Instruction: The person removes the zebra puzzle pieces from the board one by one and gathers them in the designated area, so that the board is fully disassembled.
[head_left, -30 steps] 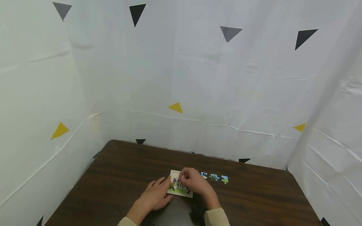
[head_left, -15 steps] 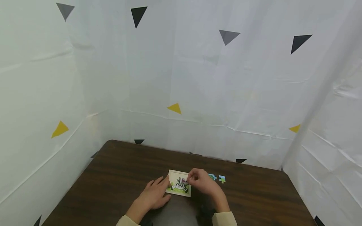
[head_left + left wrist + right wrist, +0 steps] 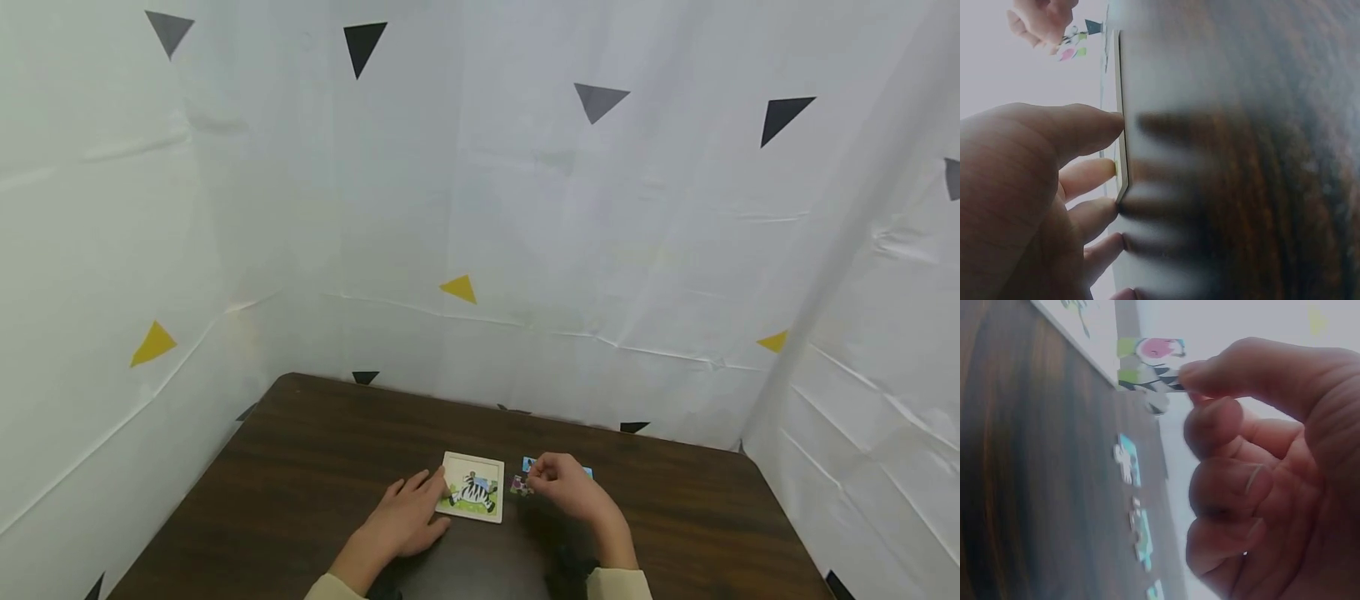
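Note:
A square wooden puzzle tray (image 3: 491,472) with a partly filled zebra picture lies on the table. My left hand (image 3: 405,518) rests at its left side, fingers extended, thumb and fingertips touching the tray's edge (image 3: 1119,75). To the right of the tray, above the table, my right hand (image 3: 576,492) pinches a jigsaw piece (image 3: 1154,365) between thumb and index finger. Pink, green and black-and-white stripes show on that piece. The other right fingers are curled toward the palm.
Behind the right hand lie loose jigsaw pieces in a row: a blue one with white (image 3: 1127,461), a blue-green one (image 3: 1142,534) and another (image 3: 1155,591) at the view's lower edge. A white curtain (image 3: 525,208) with triangles hangs behind the dark wooden table (image 3: 360,433).
My right hand has carried the pinched piece from over the tray to the right, off the tray. More of the zebra picture is now visible. The left hand has stayed at the tray.

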Tool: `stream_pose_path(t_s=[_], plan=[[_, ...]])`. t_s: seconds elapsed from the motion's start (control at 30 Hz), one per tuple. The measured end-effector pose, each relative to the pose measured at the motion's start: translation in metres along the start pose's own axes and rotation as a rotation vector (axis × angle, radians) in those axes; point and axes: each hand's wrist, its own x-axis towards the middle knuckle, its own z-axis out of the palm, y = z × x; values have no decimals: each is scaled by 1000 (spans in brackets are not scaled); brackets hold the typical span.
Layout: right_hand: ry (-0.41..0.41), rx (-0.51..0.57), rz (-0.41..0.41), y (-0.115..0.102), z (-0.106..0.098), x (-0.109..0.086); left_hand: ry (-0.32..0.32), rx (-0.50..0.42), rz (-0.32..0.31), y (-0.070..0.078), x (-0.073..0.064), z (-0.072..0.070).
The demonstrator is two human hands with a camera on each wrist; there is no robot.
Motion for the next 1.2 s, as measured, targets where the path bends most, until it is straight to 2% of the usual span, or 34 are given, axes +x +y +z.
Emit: stream_pose_path(t_s=[0.2, 0.4, 0.57, 0.77, 1.2], plan=[[-31, -22, 8, 13, -5, -2, 4, -1, 2, -1, -1, 1], [60, -21, 30, 18, -6, -1, 10, -2, 5, 0, 0, 0], [89, -49, 69, 21, -4, -2, 14, 3, 11, 0, -1, 0], [75, -98, 155, 27, 2, -1, 10, 5, 2, 1, -3, 0], [85, -125, 194, 30, 7, 0, 9, 7, -1, 3, -3, 0]])
